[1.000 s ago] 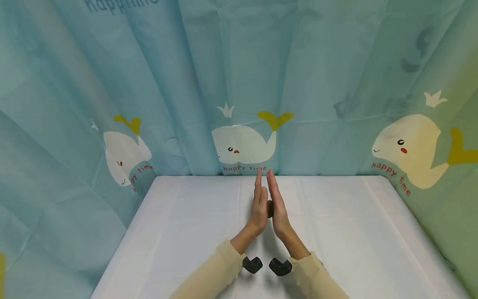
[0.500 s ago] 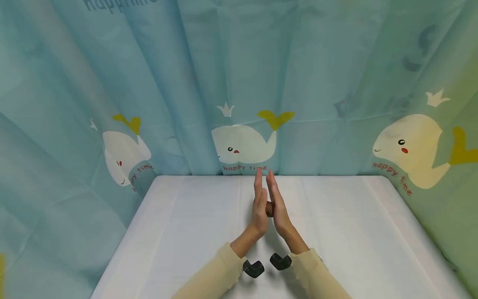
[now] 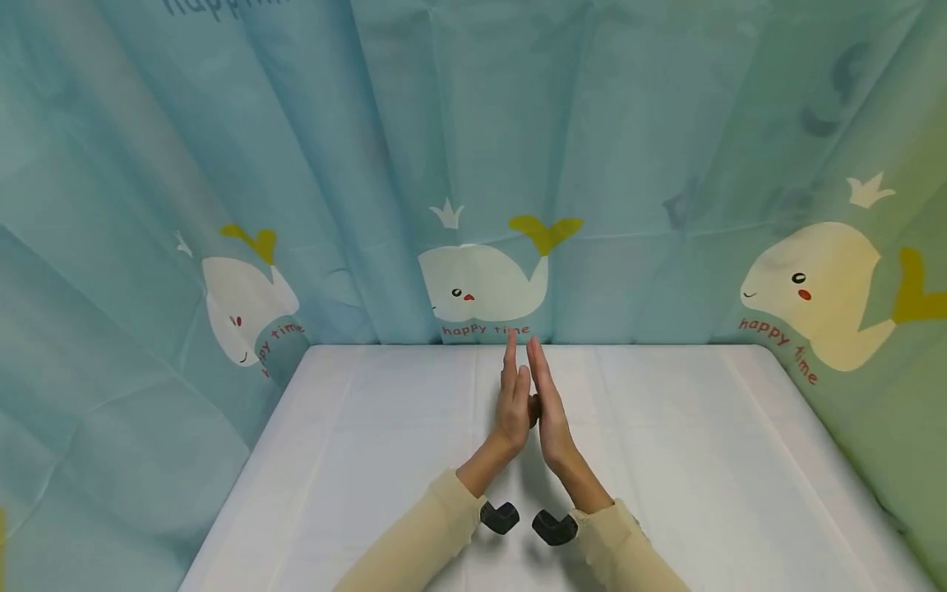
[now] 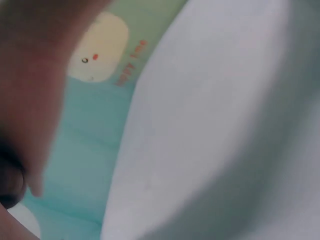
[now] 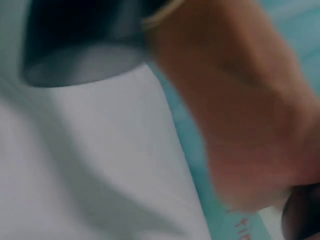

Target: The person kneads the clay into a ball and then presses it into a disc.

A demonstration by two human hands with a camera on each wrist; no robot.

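Observation:
In the head view both hands stand palm to palm over the middle of the white table, fingers straight and pointing away. Pressed between the palms is a small dark brown rounded thing [image 3: 533, 409]; most of it is hidden and I cannot tell its kind. My left hand [image 3: 512, 407] flanks it on the left, my right hand [image 3: 553, 415] on the right. The left wrist view catches the brown thing [image 4: 11, 182] at its left edge, below the right hand [image 4: 37, 95]. In the right wrist view it shows as a dark curved surface [image 5: 302, 212] beside the left hand [image 5: 240, 110].
A white-covered table [image 3: 399, 460] spreads under the arms. Blue-green curtains [image 3: 636, 164] with printed whales hang behind and at both sides. Black wrist devices [image 3: 500, 518] sit below the two cuffs, close to each other.
Compared with half a second ago, the left hand has slid slightly forward and the right hand slightly back. The brown thing stays between the palms, and less of it shows.

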